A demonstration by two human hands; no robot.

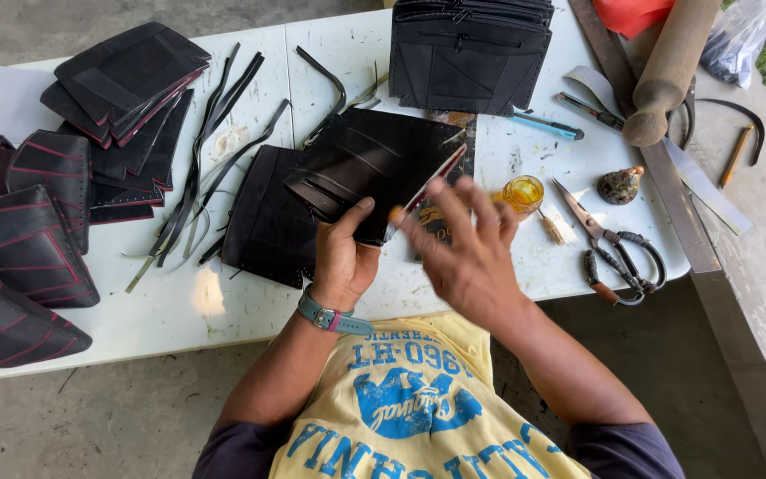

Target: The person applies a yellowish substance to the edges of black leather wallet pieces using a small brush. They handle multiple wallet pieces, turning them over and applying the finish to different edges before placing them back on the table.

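Head view, left hand: the left hand (343,257) was closed on the near edge of a black panel (374,168), thumb on top, fingers hidden beneath.
Head view, right hand: the right hand (467,253) was blurred, fingers spread open, touching the panel's right edge; whether it pinched anything I cannot tell.
Panel's place: held just above the white table (250,310), over another black piece (268,226), near a small amber jar (523,192).
Panel's direction: its long axis ran from lower left to upper right, the red-lined edge facing the right hand.
Doing it well: likely a firm grip and a steady stroke along the edge would serve, keeping clear of the scissors (613,248).
Around: stacks of black pieces (130,75) lay at far left.
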